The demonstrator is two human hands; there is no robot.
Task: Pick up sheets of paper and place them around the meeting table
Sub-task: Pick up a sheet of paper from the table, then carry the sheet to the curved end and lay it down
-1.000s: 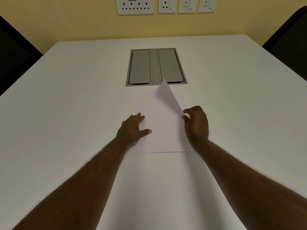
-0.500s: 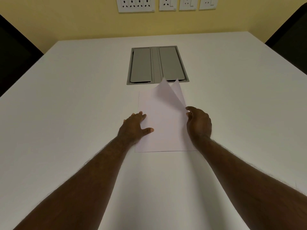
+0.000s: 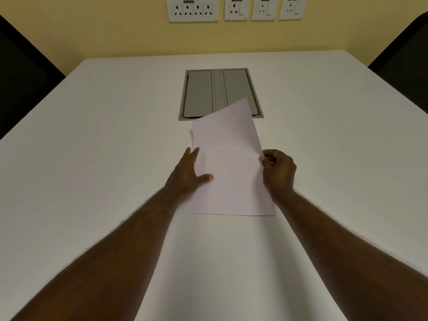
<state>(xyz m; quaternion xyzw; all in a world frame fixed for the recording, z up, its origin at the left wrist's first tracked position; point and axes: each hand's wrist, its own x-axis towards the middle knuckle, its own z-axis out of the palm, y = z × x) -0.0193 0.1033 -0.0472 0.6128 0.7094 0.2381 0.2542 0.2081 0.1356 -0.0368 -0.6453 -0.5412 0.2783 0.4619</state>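
White paper: a top sheet (image 3: 228, 144) is peeled up from the stack (image 3: 231, 195) lying on the bench (image 3: 92, 158), its far corner raised and overlapping the near edge of the grey hatch (image 3: 217, 93) set into the bench top
Stack: lies flat straight ahead of the person, between the two forearms, long axis running away from the body toward the yellow wall (image 3: 115, 31)
Left hand (image 3: 187, 174): fingers spread and straight, resting on the stack's left side, thumb laid on the paper; it looks to be pinning the lower sheets
Right hand (image 3: 278, 170): thumb and fingers pinch the right edge of the top sheet about midway along its length
Key relation: the lifted sheet is tilted, right edge high in the pinch, left edge under or near the left fingers; the right hand alone carries it, so it is the hand that decides where the sheet goes
Step in hand: by my reading, separating one sheet from the rest; none seems placed yet within view
Next move calls for: drawing the sheet clear rightward or upward while the left hand holds the stack down
Risk: a second sheet may cling and drag along; whether one does cannot be told here
Surroundings: dark chairs (image 3: 25, 79) at both sides, wall sockets (image 3: 192, 10) above
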